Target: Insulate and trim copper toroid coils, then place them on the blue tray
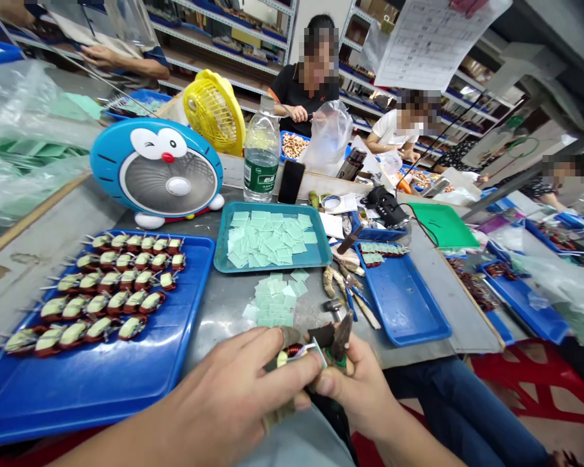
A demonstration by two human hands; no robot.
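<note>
Your bare left hand (238,383) and bare right hand (350,389) hold a small copper-wound coil (294,351) in a narrow pinch, the coil sitting between both sets of fingers. Keep that pinch steady above the grey metal workbench (224,311); a blue plastic tray (185,324) of taped coils lies ahead and left.

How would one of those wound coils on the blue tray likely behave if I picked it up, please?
Each coil probably feels heavy for its size, being wire-wound. It looks stiff, though its thin pins may bend. Its rounded body might roll on the blue tray.
</note>
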